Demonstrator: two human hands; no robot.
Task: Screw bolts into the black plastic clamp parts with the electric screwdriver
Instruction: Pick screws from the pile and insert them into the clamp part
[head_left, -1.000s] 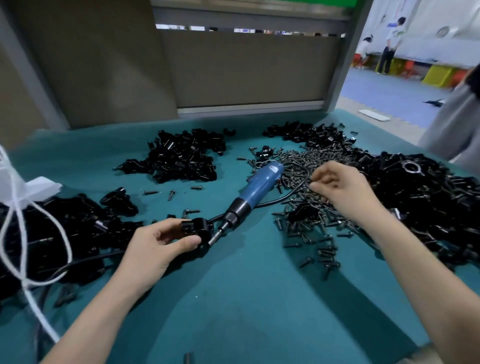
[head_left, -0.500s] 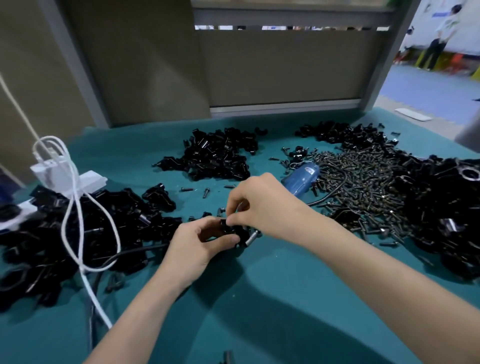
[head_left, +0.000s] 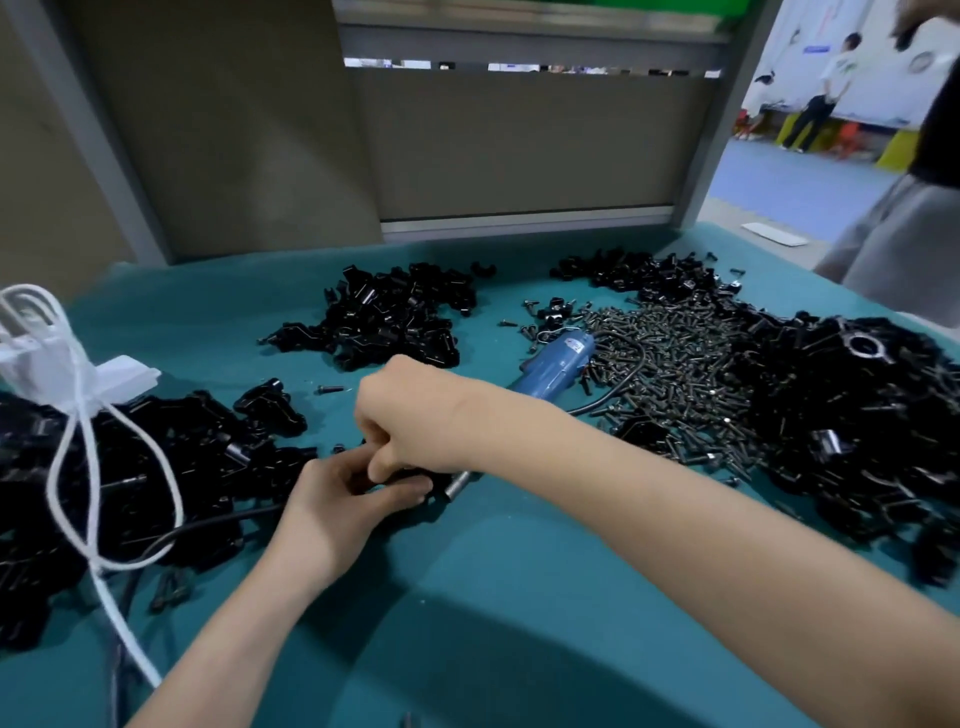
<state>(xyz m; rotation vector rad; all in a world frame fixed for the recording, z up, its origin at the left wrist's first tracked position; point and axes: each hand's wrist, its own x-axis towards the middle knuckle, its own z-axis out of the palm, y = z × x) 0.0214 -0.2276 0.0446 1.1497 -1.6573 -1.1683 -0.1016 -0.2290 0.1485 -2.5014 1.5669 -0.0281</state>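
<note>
Well, out to the left of the grip a white cable (head_left: 78, 441) loops over the left heap of black parts (head_left: 171, 467), with a white plug block (head_left: 122, 375) behind it. The left hand (head_left: 337, 501) has its fingers and thumb curled round a black clamp part (head_left: 427, 482), holding it low over the teal table cover (head_left: 519, 597). The right hand (head_left: 410, 415) meets it from above, knuckles up and fingers bent down onto the same part; whether they pinch a bolt or the part itself is hidden. Just right of the grip, the metal nose of the electric screwdriver (head_left: 556, 364) pokes out beneath the right wrist, its blue body lying beyond the forearm. Farther right lie the pile of bolts (head_left: 675, 374), then the right heap of black parts (head_left: 857, 426).
</note>
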